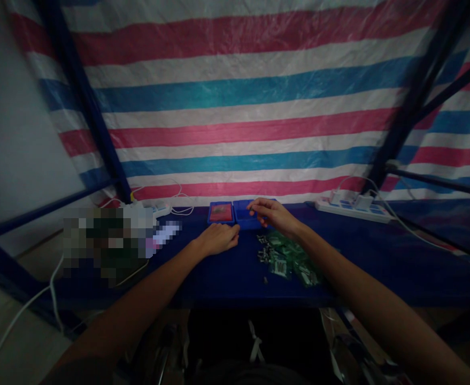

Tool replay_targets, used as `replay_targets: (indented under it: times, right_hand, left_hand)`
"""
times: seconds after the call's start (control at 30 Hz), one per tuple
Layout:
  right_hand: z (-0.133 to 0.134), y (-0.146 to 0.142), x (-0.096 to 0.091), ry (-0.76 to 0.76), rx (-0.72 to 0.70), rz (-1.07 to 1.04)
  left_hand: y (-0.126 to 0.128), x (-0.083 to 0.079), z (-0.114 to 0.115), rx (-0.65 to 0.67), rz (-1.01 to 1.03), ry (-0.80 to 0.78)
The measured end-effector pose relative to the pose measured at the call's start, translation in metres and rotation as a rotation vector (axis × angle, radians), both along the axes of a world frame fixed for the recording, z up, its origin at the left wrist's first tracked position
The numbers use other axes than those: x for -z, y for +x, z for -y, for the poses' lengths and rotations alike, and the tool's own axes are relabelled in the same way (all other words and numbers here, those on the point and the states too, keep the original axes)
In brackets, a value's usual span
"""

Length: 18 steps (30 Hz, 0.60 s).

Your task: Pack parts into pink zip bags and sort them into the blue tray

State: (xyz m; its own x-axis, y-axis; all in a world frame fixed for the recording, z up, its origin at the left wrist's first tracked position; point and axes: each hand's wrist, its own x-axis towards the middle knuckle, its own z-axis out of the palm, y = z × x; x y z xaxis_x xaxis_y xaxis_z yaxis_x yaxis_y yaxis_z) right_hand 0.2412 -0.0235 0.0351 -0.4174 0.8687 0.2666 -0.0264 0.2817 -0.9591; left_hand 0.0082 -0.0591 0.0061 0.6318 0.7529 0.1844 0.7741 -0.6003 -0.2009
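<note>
My left hand (219, 239) rests on the blue tabletop with its fingers curled under. Whatever it may hold is hidden. Just behind it lies a small blue tray (209, 216) with a red insert (221, 213). Over a second blue tray (240, 215), which stands against the first on the right, hangs my right hand (272, 214). Its fingers are bent together in a pinch, and anything between them is too small to make out. Below my right forearm are green plastic bags (291, 248) and a scatter of small metal parts (264, 250).
A power strip (355, 210) with plugs and white cables lies at the right back. Another power strip (160, 208) stands at the left, near blurred-out objects (114, 240). Blue posts (86, 101) and a striped sheet (235, 96) bound the table's far side.
</note>
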Motion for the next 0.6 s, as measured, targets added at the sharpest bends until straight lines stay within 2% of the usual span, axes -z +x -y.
replay_targets:
  times: [0.6]
  right_hand:
    - [-0.0024, 0.0017, 0.0018, -0.006, 0.007, 0.013]
  left_hand:
    - [-0.003, -0.0025, 0.0009, -0.014, 0.026, -0.042]
